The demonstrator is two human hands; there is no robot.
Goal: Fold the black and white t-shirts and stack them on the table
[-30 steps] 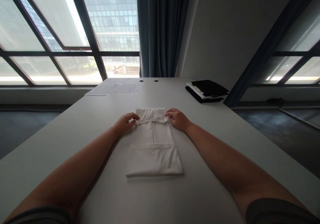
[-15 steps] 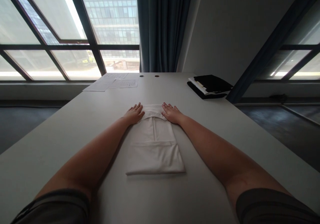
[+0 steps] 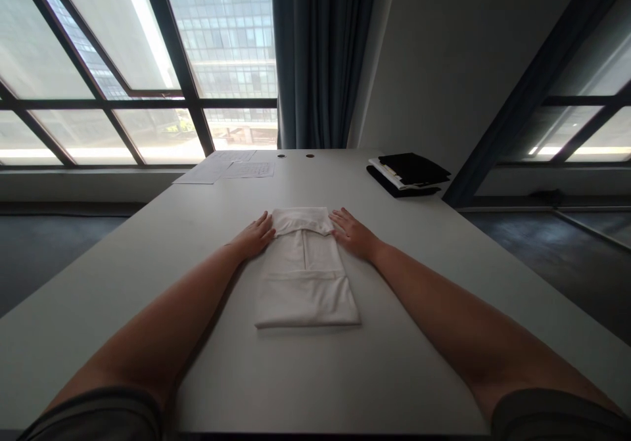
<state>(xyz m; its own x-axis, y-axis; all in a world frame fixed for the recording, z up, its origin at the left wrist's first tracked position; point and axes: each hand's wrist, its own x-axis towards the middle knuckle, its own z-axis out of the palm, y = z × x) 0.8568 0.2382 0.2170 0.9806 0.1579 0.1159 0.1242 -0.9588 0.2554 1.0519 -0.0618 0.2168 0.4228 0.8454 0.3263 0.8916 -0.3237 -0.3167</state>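
A folded white garment lies flat in the middle of the pale table, its collar end away from me. My left hand rests open and flat beside the garment's far left edge, fingers stretched forward and touching the cloth. My right hand lies open and flat against the far right edge in the same way. Neither hand grips the cloth.
Sheets of paper lie at the table's far left. A stack of black and white folded items sits at the far right. Two cable holes mark the far edge. Windows and a dark curtain stand beyond.
A second ago both hands pinched the collar end; they then flattened onto it. Now they have slid outward to the garment's two sides, and the view has shifted slightly.
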